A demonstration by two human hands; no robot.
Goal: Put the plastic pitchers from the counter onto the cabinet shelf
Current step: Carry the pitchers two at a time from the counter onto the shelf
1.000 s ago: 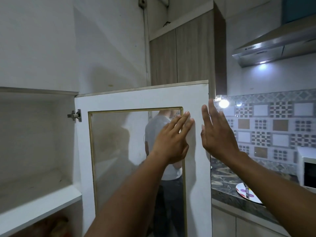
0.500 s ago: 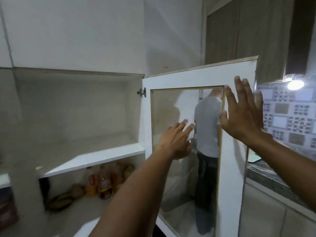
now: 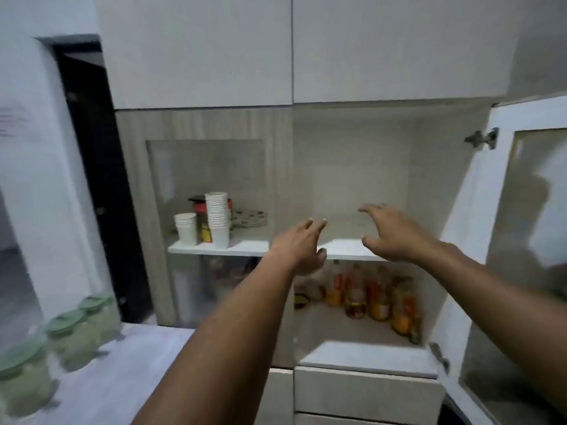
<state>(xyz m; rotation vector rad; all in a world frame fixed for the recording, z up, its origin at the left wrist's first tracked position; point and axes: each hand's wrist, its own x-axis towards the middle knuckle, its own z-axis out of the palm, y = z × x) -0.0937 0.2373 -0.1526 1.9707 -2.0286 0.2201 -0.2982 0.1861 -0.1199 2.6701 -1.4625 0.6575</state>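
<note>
- Both my hands are empty: left hand [image 3: 299,245] with fingers [image 3: 313,225] spread loosely, right hand [image 3: 391,233] with fingers curled open, both raised in front of the cabinet shelf [image 3: 349,253], gripping nothing.
- The plastic pitchers [image 3: 72,332], green-lidded, stand in a row on the bench [image 3: 129,363] at far left, well apart from both hands. They are blurred, so I cannot judge handles or how full they are.
- Risk one: the open glass door [image 3: 521,240] hangs just beside my right forearm. I reckon a wide swing back toward the bench could knock it.
- Risk two: the shelf's left half, behind the closed glass door, already carries paper cups [image 3: 217,219] and a jar [image 3: 202,222]. A pitcher slid in carelessly could topple the stack.
- Risk three: bottles [image 3: 377,296] crowd the compartment below. A pitcher set too near the shelf lip might tip down onto them.
- Risk four: reaching left blind, I may clip the nearest pitcher and shove its neighbours.
</note>
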